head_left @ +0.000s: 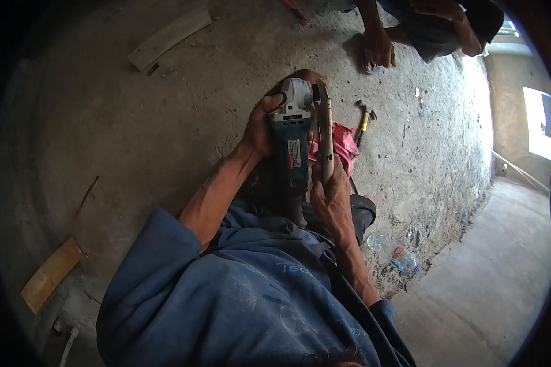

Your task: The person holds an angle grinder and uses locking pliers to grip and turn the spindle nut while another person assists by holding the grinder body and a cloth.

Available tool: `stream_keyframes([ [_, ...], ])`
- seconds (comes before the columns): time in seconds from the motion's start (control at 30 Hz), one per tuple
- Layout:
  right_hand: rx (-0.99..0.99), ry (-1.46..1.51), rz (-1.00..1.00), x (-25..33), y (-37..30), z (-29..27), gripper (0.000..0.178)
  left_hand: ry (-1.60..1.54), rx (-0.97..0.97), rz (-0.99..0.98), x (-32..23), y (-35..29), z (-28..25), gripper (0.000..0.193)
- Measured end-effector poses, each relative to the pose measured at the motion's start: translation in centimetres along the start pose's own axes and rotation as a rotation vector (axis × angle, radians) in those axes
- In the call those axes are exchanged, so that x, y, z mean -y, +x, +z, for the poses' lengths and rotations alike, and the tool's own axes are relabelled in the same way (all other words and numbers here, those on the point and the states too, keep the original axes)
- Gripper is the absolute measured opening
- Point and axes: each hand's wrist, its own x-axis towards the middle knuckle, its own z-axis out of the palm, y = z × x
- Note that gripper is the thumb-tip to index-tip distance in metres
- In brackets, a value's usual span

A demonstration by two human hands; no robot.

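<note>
My left hand (260,125) is wrapped round the front of a dark green angle grinder (291,150) with a silver gear head. The grinder points away from me, its back end near my lap. In my right hand (332,199) is a narrow, pale strip that looks like wood (327,134). It stands lengthwise along the right side of the grinder's head, close to the disc (317,95). Whether strip and disc touch, I cannot tell. Just beyond my right hand lies a crumpled pinkish-red cloth or bag (344,147).
A hammer with a yellow handle (365,120) lies on the rough concrete floor. Boards rest at the far left (171,38) and near left (52,275). Plastic bottles (404,260) lie at right by a floor edge. Another person's hand (379,49) reaches down at the far side.
</note>
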Motion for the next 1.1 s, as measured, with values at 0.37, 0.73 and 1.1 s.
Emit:
stream_keyframes([
  [0.37,-0.016,-0.03,0.035,0.4,0.0,0.5,0.026,0.009,-0.036,0.005,0.1,-0.1,0.1,0.078],
  [0.73,0.014,-0.03,0.123,1.8,-0.1,-0.4,0.023,-0.02,-0.021,0.03,0.0,-0.2,0.6,0.075],
  [1.1,0.013,0.063,0.142,-0.3,0.5,0.4,0.022,0.01,-0.031,-0.015,0.2,0.2,0.1,0.078],
])
